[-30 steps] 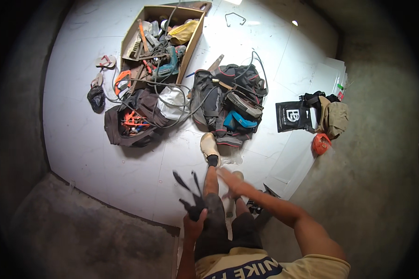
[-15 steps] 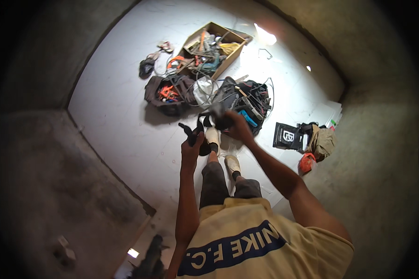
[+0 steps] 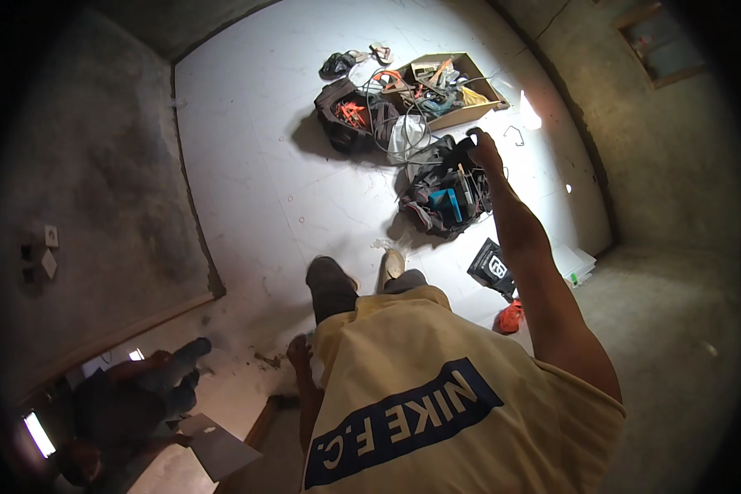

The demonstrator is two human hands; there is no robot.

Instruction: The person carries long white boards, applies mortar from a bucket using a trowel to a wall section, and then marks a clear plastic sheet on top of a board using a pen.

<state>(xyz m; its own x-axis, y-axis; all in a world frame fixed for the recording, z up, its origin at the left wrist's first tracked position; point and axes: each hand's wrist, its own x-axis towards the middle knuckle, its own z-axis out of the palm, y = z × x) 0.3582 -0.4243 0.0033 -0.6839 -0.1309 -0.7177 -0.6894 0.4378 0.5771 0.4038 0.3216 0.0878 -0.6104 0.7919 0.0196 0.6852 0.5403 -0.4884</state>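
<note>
My right hand (image 3: 486, 155), arm stretched forward, is closed on a dark strap-like thing (image 3: 473, 136) above the far right side of an open black tool bag (image 3: 420, 198). What exactly it grips is too small and dark to make out. Inside that bag sit a bright blue tool or case (image 3: 445, 204) and several handled tools. Low at my left side, beside my shirt, hangs my left hand (image 3: 299, 352). Its fingers look loosely apart, and I see nothing in them.
Beyond are a second dark bag with orange-handled tools (image 3: 331, 123), a white sack (image 3: 407, 138) and a cardboard box of tools and cables (image 3: 469, 115). At right lie a black packet (image 3: 491, 267) and red plastic bag (image 3: 510, 317). Another person (image 3: 132, 395) is at lower left near a board (image 3: 216, 449).
My hands have moved apart: the left dropped back to my side, no longer holding a black thing, and the right reached forward over the bag. My view has turned and shifted left.
</note>
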